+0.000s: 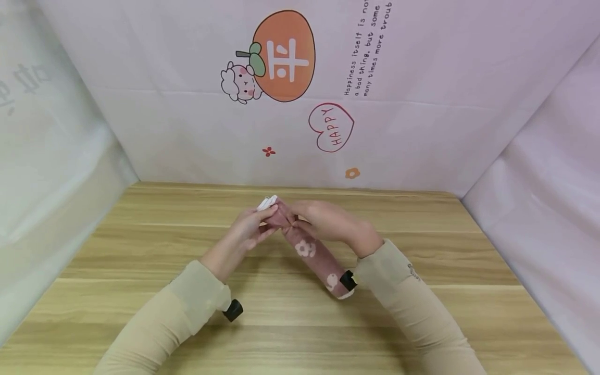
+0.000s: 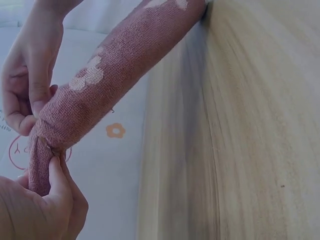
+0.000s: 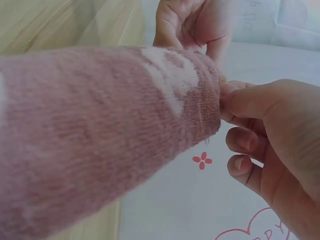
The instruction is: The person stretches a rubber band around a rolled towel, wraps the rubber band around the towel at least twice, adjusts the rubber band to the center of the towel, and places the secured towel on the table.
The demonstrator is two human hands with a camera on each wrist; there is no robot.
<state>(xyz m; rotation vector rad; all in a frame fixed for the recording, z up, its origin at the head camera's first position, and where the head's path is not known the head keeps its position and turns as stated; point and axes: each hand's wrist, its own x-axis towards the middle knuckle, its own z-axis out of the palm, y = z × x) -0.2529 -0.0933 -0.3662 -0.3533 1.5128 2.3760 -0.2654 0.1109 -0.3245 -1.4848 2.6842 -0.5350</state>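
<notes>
A rolled dusty-pink towel (image 1: 323,260) with white flower and bird-like patches slants across the middle of the table, narrowing sharply near its far end. My left hand (image 1: 246,227) grips that far end, thumb on top, where white labels (image 1: 267,202) stick out. Just below, my right hand (image 1: 325,220) pinches the towel at the narrow, creased spot. In the left wrist view the cloth bends there, and a thin dark line (image 2: 47,144) shows in the crease; I cannot tell what it is. The right wrist view shows the right thumb and forefinger pinching at the roll's end.
The wood-grain table (image 1: 262,333) runs back to a white printed cloth backdrop (image 1: 187,130). White cloth walls hang on the left (image 1: 56,130) and right (image 1: 548,172). Black wrist-camera pieces (image 1: 233,310) sit below both cuffs, the right one beside the towel's near end.
</notes>
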